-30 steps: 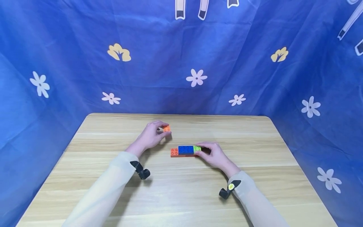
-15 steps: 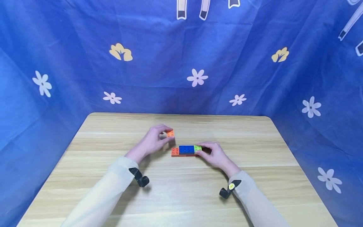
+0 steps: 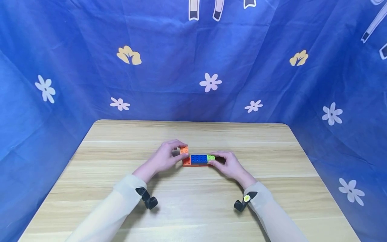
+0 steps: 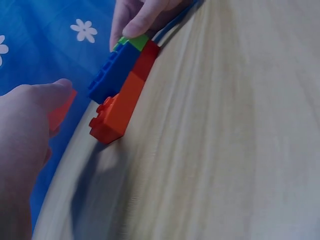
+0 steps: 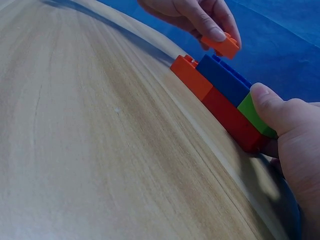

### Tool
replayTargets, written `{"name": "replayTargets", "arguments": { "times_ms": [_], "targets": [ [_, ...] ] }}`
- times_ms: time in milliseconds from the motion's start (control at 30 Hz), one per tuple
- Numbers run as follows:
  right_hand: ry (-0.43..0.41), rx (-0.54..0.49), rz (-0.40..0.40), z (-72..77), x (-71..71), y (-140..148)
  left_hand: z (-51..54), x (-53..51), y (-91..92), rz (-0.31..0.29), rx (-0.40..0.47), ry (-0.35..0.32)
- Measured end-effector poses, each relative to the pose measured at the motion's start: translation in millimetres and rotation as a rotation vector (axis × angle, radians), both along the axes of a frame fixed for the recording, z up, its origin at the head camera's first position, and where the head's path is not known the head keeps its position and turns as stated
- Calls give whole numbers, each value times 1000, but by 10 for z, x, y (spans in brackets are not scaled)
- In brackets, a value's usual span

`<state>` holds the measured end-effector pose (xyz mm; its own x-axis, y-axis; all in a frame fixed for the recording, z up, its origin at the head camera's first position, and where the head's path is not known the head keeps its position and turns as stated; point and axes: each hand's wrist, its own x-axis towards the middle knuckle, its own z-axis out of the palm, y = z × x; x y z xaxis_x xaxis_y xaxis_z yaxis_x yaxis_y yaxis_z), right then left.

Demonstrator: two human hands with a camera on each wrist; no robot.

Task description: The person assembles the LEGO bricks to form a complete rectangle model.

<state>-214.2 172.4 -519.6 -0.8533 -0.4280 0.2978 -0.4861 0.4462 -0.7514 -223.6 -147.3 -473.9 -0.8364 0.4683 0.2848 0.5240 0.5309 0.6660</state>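
Observation:
My left hand pinches a small orange building brick between thumb and fingers. That brick hovers above the left end of a brick row, apart from it in the right wrist view. The row's lower layer has an orange-red brick on the left and a red brick on the right. On top sit a long blue brick and a small light green brick. The orange-red brick's left studs are bare. My right hand grips the green end of the row, thumb on its near side.
The row stands on a wood-grain table. Blue cloth with printed flowers hangs behind the table and on both sides. Each wrist carries a small black camera mount.
My left hand has carried the small orange brick nearer and slightly right, to above the row's left end. The right hand and the row stay in place.

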Motion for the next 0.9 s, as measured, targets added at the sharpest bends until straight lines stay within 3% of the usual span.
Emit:
{"name": "replayTargets", "arguments": {
  "times_ms": [267, 500, 900],
  "targets": [
    [6, 8, -3, -13, -7, 4, -71, 67, 29, -3, -25, 16],
    [5, 5, -3, -19, -10, 7, -72, 125, 58, -21, -22, 14],
    [-9, 7, -20, -26, -15, 4, -170, 142, 74, -33, -43, 37]
  ]
}}
